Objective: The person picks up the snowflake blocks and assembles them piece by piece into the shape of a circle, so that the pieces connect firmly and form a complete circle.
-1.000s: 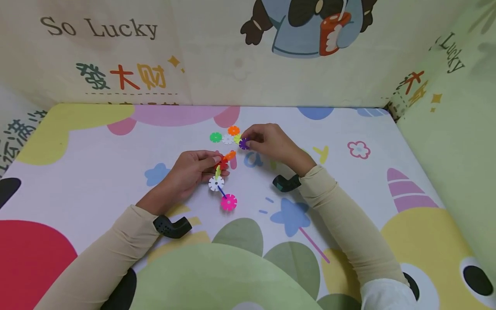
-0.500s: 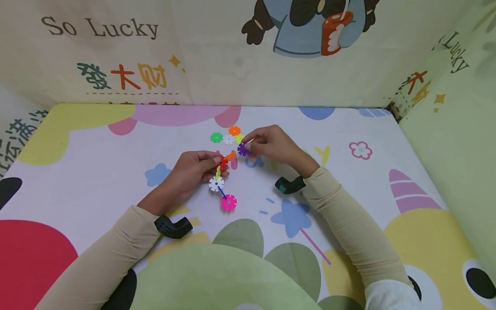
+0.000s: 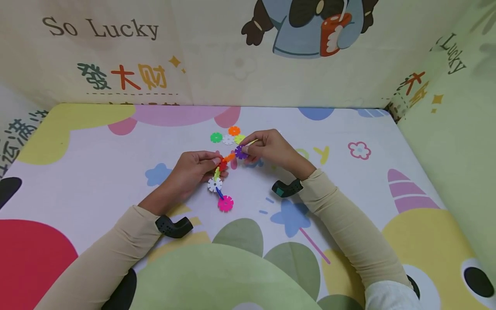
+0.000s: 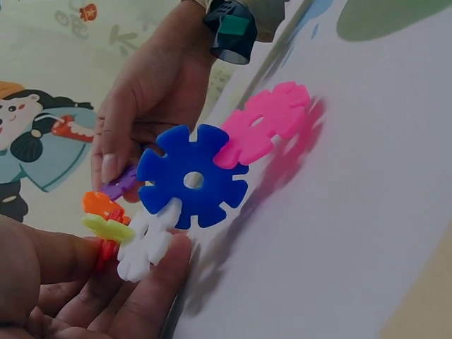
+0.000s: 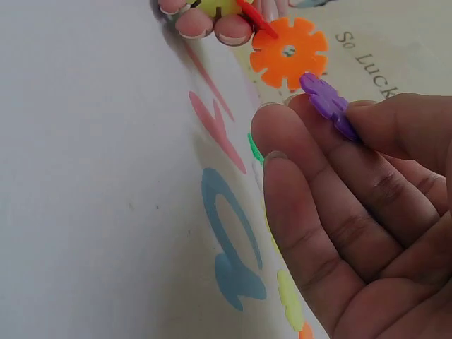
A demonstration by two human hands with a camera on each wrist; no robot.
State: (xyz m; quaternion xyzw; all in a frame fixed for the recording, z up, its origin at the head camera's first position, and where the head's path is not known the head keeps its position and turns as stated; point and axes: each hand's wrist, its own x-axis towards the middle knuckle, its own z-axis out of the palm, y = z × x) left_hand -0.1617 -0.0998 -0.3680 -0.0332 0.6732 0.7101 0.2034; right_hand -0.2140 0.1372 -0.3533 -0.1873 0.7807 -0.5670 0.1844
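My left hand [image 3: 190, 172] grips a chain of notched plastic snowflake discs by its red disc [image 3: 222, 165]. From there run a yellow disc [image 4: 109, 228], a white disc [image 4: 141, 258], a blue disc [image 4: 164, 169] and, at the lower end, a pink disc [image 4: 286, 109]. At the chain's upper end an orange disc [image 5: 307, 49] sticks out past the left fingers. Between thumb and fingers, my right hand [image 3: 277, 148] pinches a purple disc [image 5: 325, 100]; its edge is right at the orange disc's rim, turned at an angle to it.
Loose green [image 3: 216, 137], white [image 3: 227, 140], orange [image 3: 234, 131] and yellow [image 3: 239, 139] discs lie on the patterned tabletop [image 3: 116, 172] just beyond the hands. A printed cloth wall [image 3: 209, 51] rises behind the table, another along the right.
The right hand has brought the purple disc down and left, from beside the loose yellow disc to the chain's orange end. The chain's lower end has swung slightly left.
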